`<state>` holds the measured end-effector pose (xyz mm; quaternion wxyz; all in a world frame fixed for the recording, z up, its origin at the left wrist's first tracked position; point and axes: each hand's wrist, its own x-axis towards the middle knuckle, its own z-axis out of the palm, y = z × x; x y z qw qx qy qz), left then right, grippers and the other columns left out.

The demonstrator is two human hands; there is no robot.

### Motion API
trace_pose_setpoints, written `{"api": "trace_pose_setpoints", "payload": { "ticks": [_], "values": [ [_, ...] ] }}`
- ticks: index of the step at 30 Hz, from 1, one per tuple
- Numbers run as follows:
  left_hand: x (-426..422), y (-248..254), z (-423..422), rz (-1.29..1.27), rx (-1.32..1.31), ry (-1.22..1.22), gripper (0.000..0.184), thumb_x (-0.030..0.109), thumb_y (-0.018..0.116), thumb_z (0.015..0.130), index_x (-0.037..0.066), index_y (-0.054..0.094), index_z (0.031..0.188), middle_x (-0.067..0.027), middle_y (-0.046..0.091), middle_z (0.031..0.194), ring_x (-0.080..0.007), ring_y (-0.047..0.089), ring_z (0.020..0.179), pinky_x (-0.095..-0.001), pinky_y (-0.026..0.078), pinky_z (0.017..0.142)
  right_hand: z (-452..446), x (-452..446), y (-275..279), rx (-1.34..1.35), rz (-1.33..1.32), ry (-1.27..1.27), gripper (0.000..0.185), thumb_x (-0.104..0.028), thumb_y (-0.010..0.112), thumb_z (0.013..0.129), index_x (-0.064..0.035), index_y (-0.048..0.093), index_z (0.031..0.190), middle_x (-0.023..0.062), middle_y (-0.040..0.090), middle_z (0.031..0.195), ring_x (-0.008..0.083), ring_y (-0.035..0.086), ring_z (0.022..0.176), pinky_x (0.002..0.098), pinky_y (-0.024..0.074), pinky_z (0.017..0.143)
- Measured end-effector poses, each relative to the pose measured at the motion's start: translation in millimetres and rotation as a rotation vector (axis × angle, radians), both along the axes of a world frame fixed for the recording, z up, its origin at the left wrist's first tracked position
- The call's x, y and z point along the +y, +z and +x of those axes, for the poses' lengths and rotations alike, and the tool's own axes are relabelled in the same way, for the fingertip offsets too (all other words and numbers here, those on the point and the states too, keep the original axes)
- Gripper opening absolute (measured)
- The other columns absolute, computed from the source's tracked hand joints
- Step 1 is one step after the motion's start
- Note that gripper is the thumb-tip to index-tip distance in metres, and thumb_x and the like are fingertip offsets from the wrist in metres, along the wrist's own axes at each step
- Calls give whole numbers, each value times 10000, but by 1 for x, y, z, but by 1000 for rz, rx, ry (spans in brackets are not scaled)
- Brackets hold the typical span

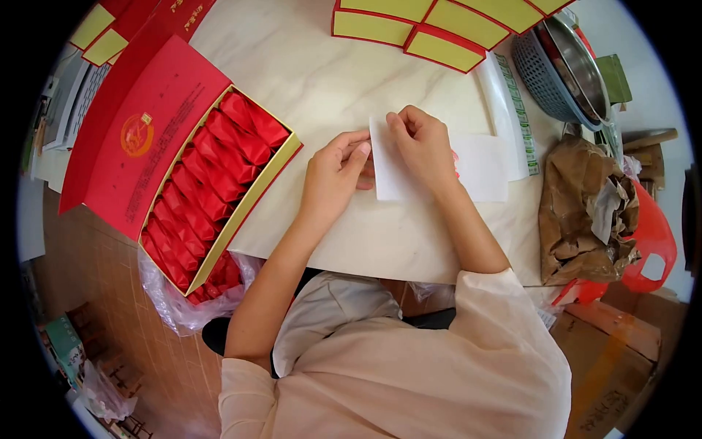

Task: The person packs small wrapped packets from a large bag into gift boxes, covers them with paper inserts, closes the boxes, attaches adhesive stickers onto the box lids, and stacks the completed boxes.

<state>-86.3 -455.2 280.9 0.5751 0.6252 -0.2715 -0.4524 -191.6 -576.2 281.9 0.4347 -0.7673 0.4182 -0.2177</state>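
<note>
A white paper sheet [397, 189] lies in front of me, its left part raised off the table. My left hand [333, 172] is closed at the sheet's left edge, thumb on the near side and fingertips partly behind the paper. Over the sheet's upper left part my right hand [425, 143] is closed in a pinch; its fingertips hide what exactly is between them. Red marks [456, 165] show on the sheet beside my right wrist. To the left stands an open red box [252, 197] with gold edges, filled with rows of red foil-like packets [212, 175].
Red and yellow boxes [446, 47] stand at the back. On the right are a blue-grey basket [537, 73] with a metal bowl [578, 66], a crumpled brown paper bag [578, 212] and a red plastic bag [653, 238]. A clear bag [175, 311] of red packets hangs below the table edge.
</note>
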Motion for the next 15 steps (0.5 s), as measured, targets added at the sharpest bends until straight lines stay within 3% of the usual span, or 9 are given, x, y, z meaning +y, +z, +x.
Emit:
{"api": "trace_pose_setpoints", "payload": {
  "ticks": [2,4,15],
  "values": [
    [-1,5,3,30,96,-7,271,123,496,964,-17,553,1189,-109,668,952,-164,671,827,-279,575,663,1,1,3,-70,132,34,291,-235,605,900,-1,539,741,47,554,572,103,520,511,276,406,478],
    [-1,4,3,2,114,-2,264,119,503,961,-14,555,1184,-107,662,954,-164,668,837,-281,575,667,2,1,11,-143,472,157,306,-265,628,901,-19,533,747,26,562,592,83,522,519,234,408,464],
    [0,-4,-1,-24,26,-2,247,113,551,939,7,572,1162,-91,646,983,-152,653,864,-281,575,667,-2,-5,11,-142,526,259,284,-288,663,886,-49,542,790,21,579,645,84,548,564,211,455,526]
  ]
}}
